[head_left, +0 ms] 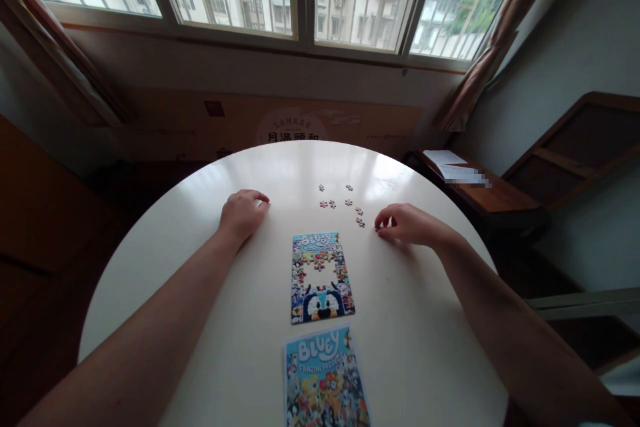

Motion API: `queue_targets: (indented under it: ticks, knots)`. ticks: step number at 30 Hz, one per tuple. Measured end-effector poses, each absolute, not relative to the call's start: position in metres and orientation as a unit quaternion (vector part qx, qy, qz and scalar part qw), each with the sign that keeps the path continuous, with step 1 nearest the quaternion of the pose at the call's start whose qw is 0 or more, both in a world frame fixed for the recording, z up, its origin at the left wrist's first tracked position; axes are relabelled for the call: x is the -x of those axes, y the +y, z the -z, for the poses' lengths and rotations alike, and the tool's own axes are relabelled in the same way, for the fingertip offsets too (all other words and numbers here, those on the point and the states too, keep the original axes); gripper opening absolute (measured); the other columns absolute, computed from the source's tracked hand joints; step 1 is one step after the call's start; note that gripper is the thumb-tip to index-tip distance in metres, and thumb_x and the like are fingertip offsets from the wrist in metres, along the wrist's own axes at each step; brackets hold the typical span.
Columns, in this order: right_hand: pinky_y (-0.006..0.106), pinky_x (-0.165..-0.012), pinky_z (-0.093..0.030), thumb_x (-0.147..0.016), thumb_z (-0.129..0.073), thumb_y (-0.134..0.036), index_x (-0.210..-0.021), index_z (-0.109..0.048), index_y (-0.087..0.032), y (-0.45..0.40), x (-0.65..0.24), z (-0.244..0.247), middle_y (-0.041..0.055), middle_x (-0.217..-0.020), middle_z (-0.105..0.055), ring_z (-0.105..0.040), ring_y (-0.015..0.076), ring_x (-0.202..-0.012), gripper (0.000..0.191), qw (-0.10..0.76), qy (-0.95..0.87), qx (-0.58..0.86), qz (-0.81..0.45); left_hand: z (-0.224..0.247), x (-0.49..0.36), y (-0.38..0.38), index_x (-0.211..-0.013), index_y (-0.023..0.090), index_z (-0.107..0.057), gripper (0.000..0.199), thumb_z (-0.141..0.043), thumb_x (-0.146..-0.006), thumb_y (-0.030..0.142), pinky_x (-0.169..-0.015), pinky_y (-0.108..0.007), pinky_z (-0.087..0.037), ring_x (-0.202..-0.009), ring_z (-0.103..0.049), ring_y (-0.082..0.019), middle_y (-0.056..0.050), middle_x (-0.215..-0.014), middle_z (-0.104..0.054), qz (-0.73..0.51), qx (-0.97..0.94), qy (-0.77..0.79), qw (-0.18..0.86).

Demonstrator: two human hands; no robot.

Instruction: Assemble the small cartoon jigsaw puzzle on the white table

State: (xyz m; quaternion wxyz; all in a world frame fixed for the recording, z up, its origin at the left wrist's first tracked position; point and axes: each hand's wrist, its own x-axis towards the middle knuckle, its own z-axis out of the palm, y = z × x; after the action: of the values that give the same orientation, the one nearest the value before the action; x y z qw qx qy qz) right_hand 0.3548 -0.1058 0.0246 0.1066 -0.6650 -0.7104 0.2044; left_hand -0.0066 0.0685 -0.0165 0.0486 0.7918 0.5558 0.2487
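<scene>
A jigsaw puzzle (325, 307) lies on the white round table, its top lettered "Bluey" and a blue dog's face at its lower edge. White shows through a gap in its middle. Between the fingertips of my right hand (407, 223) is a small puzzle piece (378, 228), partly hidden, at or just above the tabletop. Several loose puzzle pieces (349, 202) are scattered beyond the puzzle, left of that hand. My left hand (243, 215) rests on the table left of the puzzle, fingers curled in, nothing visible in them.
Nearest me on the table (215, 360) is a printed picture sheet (327, 373) with the same "Bluey" design. A wooden side table (490, 190) holding papers (445, 157) stands at the right. Windows and a large cardboard panel (180, 117) are behind.
</scene>
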Motion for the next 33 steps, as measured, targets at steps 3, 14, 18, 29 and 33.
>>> queue_targets:
  ticks: [3, 14, 18, 29, 33]
  knots:
    - [0.029, -0.071, -0.051, -0.082, -0.066, -0.033, -0.098, -0.076, -0.018, -0.106, -0.36, -0.021, 0.0073, -0.094, -0.071, -0.064, 0.0183, -0.079, 0.025, 0.109, -0.704, 0.663, -0.229, 0.016, 0.004, 0.066, -0.092, 0.021, -0.076, 0.025, -0.055, -0.081, 0.029, -0.106, -0.042, -0.047, -0.109, -0.063, -0.03, -0.01, -0.11, -0.072, -0.242, -0.792, 0.558, 0.05]
    - [0.033, -0.075, -0.05, -0.077, -0.068, -0.043, -0.096, -0.073, -0.018, -0.109, -0.37, -0.023, 0.0086, -0.092, -0.07, -0.065, 0.0218, -0.084, 0.032, 0.084, -0.716, 0.641, -0.263, -0.003, -0.006, 0.034, -0.093, 0.02, -0.073, 0.021, -0.054, -0.084, 0.018, -0.108, -0.04, -0.045, -0.112, -0.061, -0.024, -0.009, -0.117, -0.068, -0.293, -0.847, 0.442, 0.044]
    - [0.031, -0.072, -0.05, -0.081, -0.067, -0.044, -0.099, -0.071, -0.017, -0.116, -0.359, -0.032, 0.0082, -0.094, -0.071, -0.063, 0.0191, -0.082, 0.033, 0.096, -0.735, 0.593, -0.313, -0.021, -0.011, 0.014, -0.088, 0.021, -0.073, 0.019, -0.054, -0.083, 0.021, -0.087, -0.035, -0.053, -0.092, -0.065, -0.02, -0.007, -0.106, -0.07, -0.244, -0.893, 0.356, 0.129]
    - [0.023, -0.07, -0.05, -0.089, -0.063, -0.025, -0.103, -0.071, -0.018, -0.14, -0.276, -0.041, 0.0039, -0.097, -0.071, -0.06, 0.0104, -0.076, 0.017, 0.181, -0.864, 0.355, -0.309, -0.036, -0.022, -0.009, -0.071, 0.024, -0.071, 0.032, -0.077, -0.066, 0.056, -0.063, -0.036, -0.049, -0.068, -0.063, -0.024, -0.003, -0.065, -0.063, 0.091, -0.915, 0.342, 0.195]
    - [0.025, -0.077, -0.05, -0.091, -0.062, -0.021, -0.094, -0.07, -0.018, -0.139, -0.258, -0.032, 0.004, -0.096, -0.071, -0.063, 0.0118, -0.083, 0.009, 0.207, -0.882, 0.332, -0.263, -0.041, -0.03, -0.023, -0.065, 0.025, -0.069, 0.035, -0.077, -0.064, 0.059, -0.061, -0.035, -0.046, -0.062, -0.06, -0.022, -0.003, -0.06, -0.061, 0.158, -0.911, 0.313, 0.216]
